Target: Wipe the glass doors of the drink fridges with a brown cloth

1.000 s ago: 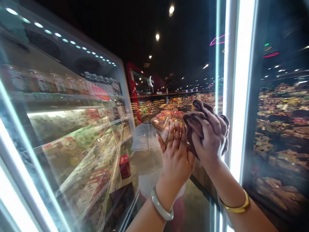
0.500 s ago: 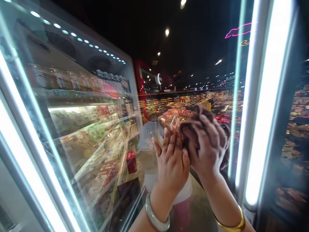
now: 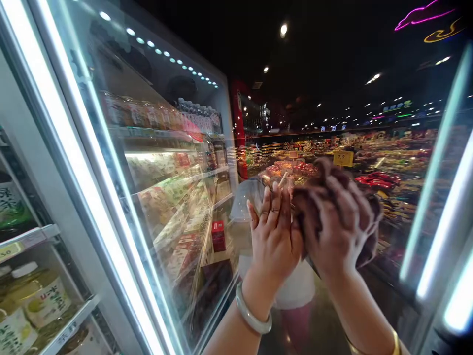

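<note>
My left hand [image 3: 275,241] lies flat with its fingers stretched out against a clear glass door [image 3: 354,84], and it holds nothing. A pale bangle [image 3: 251,313] circles that wrist. Beside it, to the right, my right hand [image 3: 338,234] presses a bunched dark brown cloth [image 3: 370,241] to the glass. The cloth sticks out above and to the right of the fingers, which are slightly blurred. A gold-coloured bangle [image 3: 396,342] shows on the right wrist. In the glass, fingertips meet their reflections.
Bright light strips [image 3: 76,162] run along the frame at left, others at right. Bottled drinks [image 3: 40,296] stand on shelves at lower left. Seen through or mirrored in the glass are a refrigerated display [image 3: 185,182], a red box [image 3: 218,235] and store goods with a yellow sign [image 3: 343,158].
The view has swung left, bringing the bottled drinks at lower left into sight. Both hands appear a little further right in the picture, their grip and pose much the same.
</note>
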The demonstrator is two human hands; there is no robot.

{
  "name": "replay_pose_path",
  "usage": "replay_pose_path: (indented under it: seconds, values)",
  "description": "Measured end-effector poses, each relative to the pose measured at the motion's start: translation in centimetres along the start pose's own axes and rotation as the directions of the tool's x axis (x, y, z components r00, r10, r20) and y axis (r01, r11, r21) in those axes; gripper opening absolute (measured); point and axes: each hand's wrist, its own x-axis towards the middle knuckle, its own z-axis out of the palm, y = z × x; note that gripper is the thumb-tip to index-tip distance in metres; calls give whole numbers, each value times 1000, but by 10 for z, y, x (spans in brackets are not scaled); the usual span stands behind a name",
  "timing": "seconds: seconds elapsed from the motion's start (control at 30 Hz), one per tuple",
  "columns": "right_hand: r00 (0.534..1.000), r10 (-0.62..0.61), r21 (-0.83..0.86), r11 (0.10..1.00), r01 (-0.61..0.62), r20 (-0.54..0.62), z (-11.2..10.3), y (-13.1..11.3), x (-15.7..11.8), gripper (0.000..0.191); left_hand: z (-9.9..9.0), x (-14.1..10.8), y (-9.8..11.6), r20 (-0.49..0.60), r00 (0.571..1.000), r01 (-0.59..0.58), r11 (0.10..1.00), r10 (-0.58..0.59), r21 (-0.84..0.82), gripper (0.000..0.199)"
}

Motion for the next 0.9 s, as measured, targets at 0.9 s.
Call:
replay_pose_path:
  seconds: [0.9]
  values:
    - [991,128,-116,984,-132,-39,72,-121,-4,57,-76,-32,-186,-31,999,-30,1000,31,8,70]
